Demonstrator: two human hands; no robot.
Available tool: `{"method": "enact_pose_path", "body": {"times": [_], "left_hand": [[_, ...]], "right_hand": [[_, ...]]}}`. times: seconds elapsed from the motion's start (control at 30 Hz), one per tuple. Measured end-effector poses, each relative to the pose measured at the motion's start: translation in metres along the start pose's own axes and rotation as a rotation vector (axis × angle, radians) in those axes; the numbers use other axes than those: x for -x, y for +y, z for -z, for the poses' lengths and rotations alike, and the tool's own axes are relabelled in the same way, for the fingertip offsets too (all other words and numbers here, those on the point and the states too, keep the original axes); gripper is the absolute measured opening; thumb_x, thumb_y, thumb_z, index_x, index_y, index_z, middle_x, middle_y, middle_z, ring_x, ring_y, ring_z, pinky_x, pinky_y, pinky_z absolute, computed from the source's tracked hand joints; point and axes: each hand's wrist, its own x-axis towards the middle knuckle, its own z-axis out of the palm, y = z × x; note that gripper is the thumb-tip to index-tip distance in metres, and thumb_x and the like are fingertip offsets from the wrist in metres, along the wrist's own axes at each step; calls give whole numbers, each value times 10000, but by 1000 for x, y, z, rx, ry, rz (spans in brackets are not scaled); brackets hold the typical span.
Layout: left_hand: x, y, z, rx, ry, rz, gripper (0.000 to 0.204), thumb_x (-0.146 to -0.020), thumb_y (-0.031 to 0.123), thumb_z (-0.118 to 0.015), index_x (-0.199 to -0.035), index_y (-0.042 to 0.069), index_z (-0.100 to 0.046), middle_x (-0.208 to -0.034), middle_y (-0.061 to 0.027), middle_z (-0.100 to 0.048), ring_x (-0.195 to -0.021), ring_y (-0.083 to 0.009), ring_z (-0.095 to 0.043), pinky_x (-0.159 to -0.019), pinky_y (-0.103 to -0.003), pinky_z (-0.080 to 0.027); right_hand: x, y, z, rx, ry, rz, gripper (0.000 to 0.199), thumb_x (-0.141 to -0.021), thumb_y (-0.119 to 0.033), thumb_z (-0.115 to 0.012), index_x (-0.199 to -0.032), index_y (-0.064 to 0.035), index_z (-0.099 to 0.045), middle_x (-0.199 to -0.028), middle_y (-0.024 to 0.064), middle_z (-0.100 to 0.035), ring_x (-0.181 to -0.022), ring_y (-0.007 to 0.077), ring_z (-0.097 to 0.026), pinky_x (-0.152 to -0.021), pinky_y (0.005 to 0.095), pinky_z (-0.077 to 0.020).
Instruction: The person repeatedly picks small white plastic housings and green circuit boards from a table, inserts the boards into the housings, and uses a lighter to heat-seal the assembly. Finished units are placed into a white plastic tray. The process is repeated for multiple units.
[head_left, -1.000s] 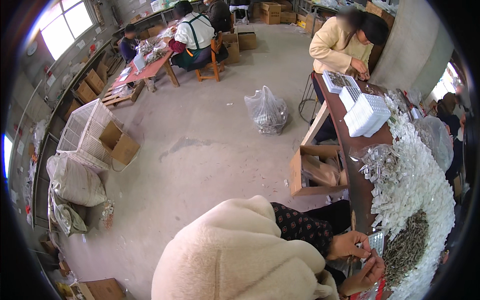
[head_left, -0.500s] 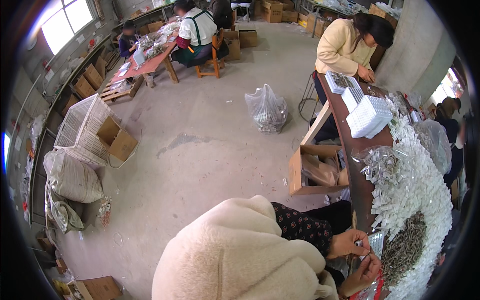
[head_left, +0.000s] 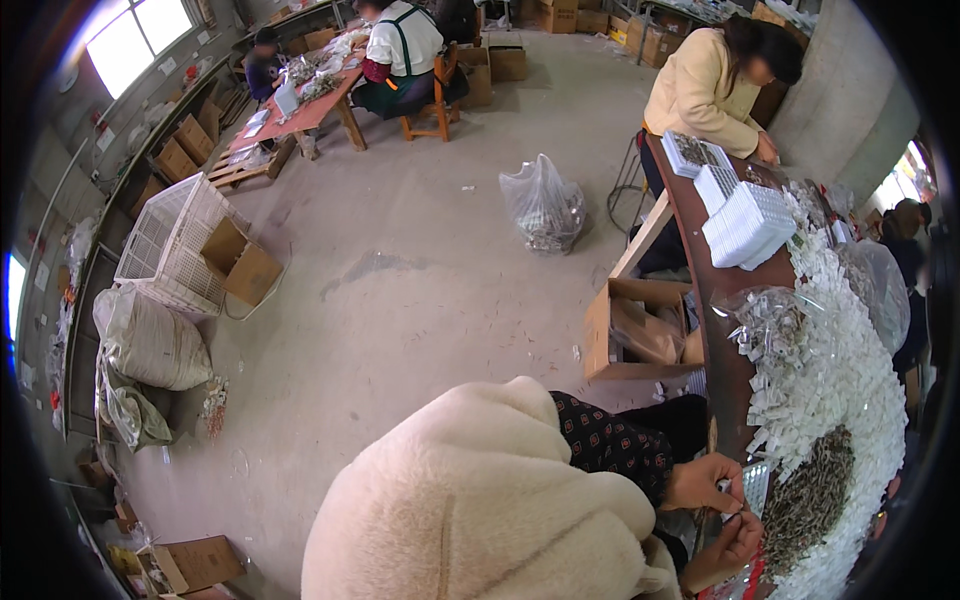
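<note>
At left, 1 stuffed pale sack [head_left: 155, 340] on the floor, near 1 white openwork basket [head_left: 165, 245] and 1 open cardboard box [head_left: 242, 262] just right of it. Far left, 1 red-topped table [head_left: 310, 118] bearing loose goods, with seated co-workers alongside. Middle, near: 1 cream fleece garment [head_left: 480, 500]. Farther and slightly right, 1 clear plastic bag [head_left: 545, 210] of small pieces on the floor. At right, 1 open carton [head_left: 600, 345] beside 1 long brown table [head_left: 735, 400]; at its far end, 1 co-worker in pale yellow [head_left: 695, 90], bent forward. Near right, left hand [head_left: 703, 482] on the far side: thumb and finger pinching 1 small piece [head_left: 738, 514], mostly hidden; kind impossible to tell. Right hand [head_left: 722, 552] on the near side: fingers bent, tips close to the same piece; cannot tell pinching from mere touching. Far along the table, stacked white trays [head_left: 750, 225]; just right of the hands, 1 pale tray [head_left: 757, 485], partly covered. Farthest right, 1 dark heap [head_left: 812, 500] of slender pieces, bordered by 1 broad white heap [head_left: 850, 400]. Progress, by judgement: small piece not yet released; plentiful loose stock left in both heaps; finished count and fill of the near tray impossible to tell.
</note>
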Motion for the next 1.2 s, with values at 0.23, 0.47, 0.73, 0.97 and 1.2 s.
{"method": "enact_pose_path", "body": {"times": [0.23, 0.47, 0.73, 0.97, 1.2], "left_hand": [[-5, -3, 0, -99, -24, 69, 139, -863, 104, -738, -907, 24, -634, -851, 10, -645, -759, -40, -567, -630, -204, -458], [-13, 2, 3, 145, 87, 506, 151, -934, 152, -656, -1047, 59, -619, -837, -5, -632, -642, -91, -619, -561, -204, -498], [-20, -9, 19, 100, -30, 614, 201, -914, 111, -564, -1088, 19, -602, -823, -59, -605, -658, -113, -545, -522, -230, -413], [-40, -23, 20, 201, -56, 765, 152, -851, 33, -637, -999, 25, -605, -930, -134, -636, -676, -184, -578, -593, -279, -463], [-55, -30, 24, 181, -20, 801, 133, -825, -18, -667, -910, 26, -574, -871, -96, -602, -652, -180, -578, -596, -287, -474]], "right_hand": [[10, 22, 1, -52, 49, 51, 126, -963, -87, -617, -931, 36, -619, -852, 110, -631, -745, 203, -592, -684, 296, -492], [12, 23, -1, -342, 137, -203, 274, -955, -76, -537, -1185, 67, -570, -1090, 177, -653, -951, 234, -658, -834, 344, -530], [47, 56, 44, -298, 405, -469, 170, -962, -34, -581, -1112, 28, -631, -973, 99, -681, -875, 175, -702, -779, 273, -530], [43, 103, 76, 184, 584, -557, 102, -885, -32, -651, -972, 3, -689, -829, 150, -675, -702, 227, -666, -646, 316, -509], [13, 148, 102, 414, 356, -527, 150, -882, -54, -677, -1025, -19, -700, -865, 138, -694, -725, 208, -672, -658, 300, -516]]}}
